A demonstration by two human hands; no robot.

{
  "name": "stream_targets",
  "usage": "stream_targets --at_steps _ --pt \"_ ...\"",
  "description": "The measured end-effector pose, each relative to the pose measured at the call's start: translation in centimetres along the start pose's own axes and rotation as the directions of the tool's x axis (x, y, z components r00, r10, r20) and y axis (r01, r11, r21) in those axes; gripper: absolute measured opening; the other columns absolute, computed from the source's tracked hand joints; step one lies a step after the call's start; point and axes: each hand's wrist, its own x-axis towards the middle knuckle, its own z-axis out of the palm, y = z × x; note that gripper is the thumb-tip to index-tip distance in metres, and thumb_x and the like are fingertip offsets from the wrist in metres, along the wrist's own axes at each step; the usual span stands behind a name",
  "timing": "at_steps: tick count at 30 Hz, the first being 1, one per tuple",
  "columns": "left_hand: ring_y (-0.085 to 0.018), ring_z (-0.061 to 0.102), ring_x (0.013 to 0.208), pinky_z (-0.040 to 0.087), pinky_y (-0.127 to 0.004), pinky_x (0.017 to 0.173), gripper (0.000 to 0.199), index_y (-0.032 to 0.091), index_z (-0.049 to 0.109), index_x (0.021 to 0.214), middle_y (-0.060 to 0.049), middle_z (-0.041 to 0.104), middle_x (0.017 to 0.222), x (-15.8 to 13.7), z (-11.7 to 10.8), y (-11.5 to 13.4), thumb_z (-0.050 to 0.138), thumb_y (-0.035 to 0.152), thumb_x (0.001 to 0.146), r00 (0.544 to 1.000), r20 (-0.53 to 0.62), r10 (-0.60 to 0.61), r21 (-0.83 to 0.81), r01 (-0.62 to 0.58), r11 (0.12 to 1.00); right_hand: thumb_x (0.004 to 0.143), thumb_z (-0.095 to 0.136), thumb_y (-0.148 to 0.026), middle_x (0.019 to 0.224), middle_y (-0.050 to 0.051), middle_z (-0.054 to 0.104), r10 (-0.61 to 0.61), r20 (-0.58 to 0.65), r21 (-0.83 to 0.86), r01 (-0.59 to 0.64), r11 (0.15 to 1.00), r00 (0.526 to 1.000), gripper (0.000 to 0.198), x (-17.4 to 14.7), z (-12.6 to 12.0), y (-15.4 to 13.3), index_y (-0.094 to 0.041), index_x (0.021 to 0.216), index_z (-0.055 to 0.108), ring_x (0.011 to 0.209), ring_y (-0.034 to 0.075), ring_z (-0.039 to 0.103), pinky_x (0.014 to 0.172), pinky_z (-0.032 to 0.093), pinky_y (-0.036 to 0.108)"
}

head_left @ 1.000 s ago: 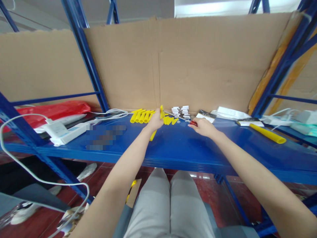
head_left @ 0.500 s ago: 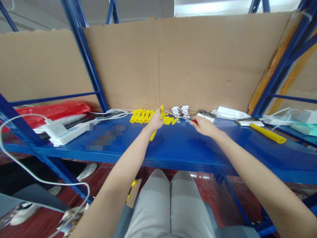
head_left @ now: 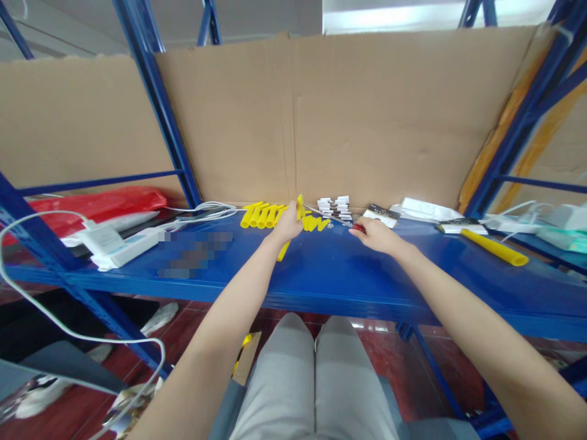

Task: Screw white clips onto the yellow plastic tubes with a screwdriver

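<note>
My left hand point(head_left: 288, 223) is closed around a yellow plastic piece point(head_left: 283, 251), whose ends stick out above and below the fist. A screwdriver point(head_left: 359, 228) with a red handle is gripped in my right hand point(head_left: 380, 234). Its thin metal shaft points left, toward the top of the yellow piece; whether the tip touches is too small to tell. Left of my left hand lies a row of yellow tubes point(head_left: 259, 217). Small yellow pieces point(head_left: 315, 224) lie between my hands, and tiny metallic bits sit just right of them. Behind is a stack of white-and-dark pieces point(head_left: 334, 206).
A cardboard sheet point(head_left: 389, 116) backs the blue shelf point(head_left: 321, 269). Dark-and-white packets point(head_left: 384, 215) lie beyond my right hand, and a long yellow tube point(head_left: 495, 247) is at the right. Leftward are a white power strip point(head_left: 131, 247), cables and a red bag point(head_left: 101, 205).
My right hand has turned slightly around the screwdriver, so more of the red handle shows. My left hand stays in place with the yellow piece.
</note>
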Motion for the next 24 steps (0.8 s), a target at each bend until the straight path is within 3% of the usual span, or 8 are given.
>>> stream_targets --at_steps 5,12,19,24 --pt "-0.022 0.060 0.103 0.046 -0.036 0.094 0.041 0.016 0.048 0.108 -0.008 0.064 0.099 -0.04 -0.01 0.20 0.054 0.005 0.070 0.999 0.004 -0.040 -0.032 0.041 0.999 0.089 0.052 -0.038 0.087 0.011 0.070 0.066 -0.020 -0.038 -0.067 0.997 0.998 0.022 -0.06 0.13 0.28 -0.018 0.096 0.055 0.077 0.025 0.065 0.064 0.042 0.030" --pt "-0.023 0.062 0.098 0.047 -0.038 0.092 0.037 0.018 0.046 0.105 -0.009 0.064 0.099 -0.32 -0.40 0.74 0.055 0.005 0.071 0.997 0.010 -0.070 -0.057 0.070 0.996 0.096 0.036 -0.030 0.098 0.013 0.070 -0.010 0.040 0.026 0.009 1.000 0.999 0.025 -0.15 -0.27 -0.16 -0.018 0.093 0.058 0.089 0.024 0.065 0.075 0.043 0.030" --pt "-0.024 0.059 0.106 0.045 -0.038 0.096 0.042 0.017 0.046 0.106 -0.010 0.062 0.103 -0.20 -0.31 0.66 0.052 0.001 0.068 0.999 0.023 -0.042 -0.027 0.043 0.999 0.086 0.057 -0.032 0.089 0.011 0.070 0.089 -0.029 -0.013 -0.089 0.996 0.996 0.021 0.06 0.33 0.58 -0.018 0.101 0.053 0.078 0.024 0.065 0.066 0.043 0.030" --pt "-0.023 0.060 0.104 0.046 -0.038 0.096 0.041 0.018 0.047 0.105 -0.008 0.063 0.097 -0.02 -0.18 0.19 0.051 0.001 0.068 0.999 0.042 -0.012 0.031 0.010 0.999 0.088 0.053 -0.031 0.088 0.009 0.070 0.030 -0.018 0.051 -0.029 0.998 0.999 0.016 0.04 0.31 0.83 -0.018 0.096 0.055 0.077 0.021 0.065 0.066 0.042 0.027"
